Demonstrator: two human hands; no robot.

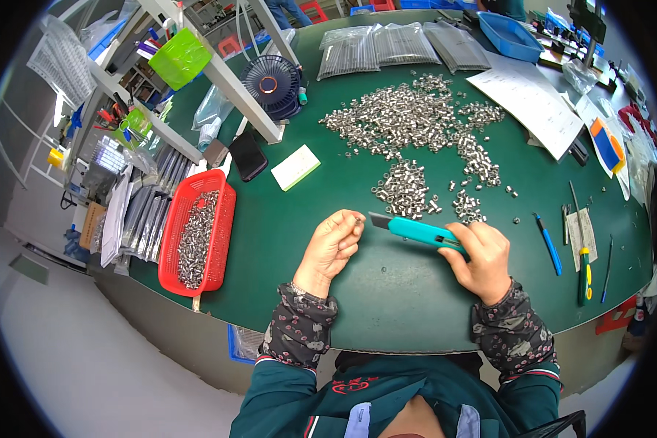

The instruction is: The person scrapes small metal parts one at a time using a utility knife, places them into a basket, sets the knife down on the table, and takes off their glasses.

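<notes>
While my right hand [483,257] grips the teal utility knife [422,232] by its handle, my left hand [330,246] is closed in a pinch on a small metal part [357,220]. The knife is located between both hands, over the green table [409,306]; its long axis runs crosswise, slightly oblique, blade [379,220] pointing left and slightly away from me. Print on the white sheet [531,104] is too small to read.

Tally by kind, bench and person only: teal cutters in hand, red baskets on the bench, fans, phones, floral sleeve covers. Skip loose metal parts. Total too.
Teal cutter, in the right hand: 1
Red basket: 1
Fan: 1
Phone: 1
Floral sleeve covers: 2
Total: 6
</notes>
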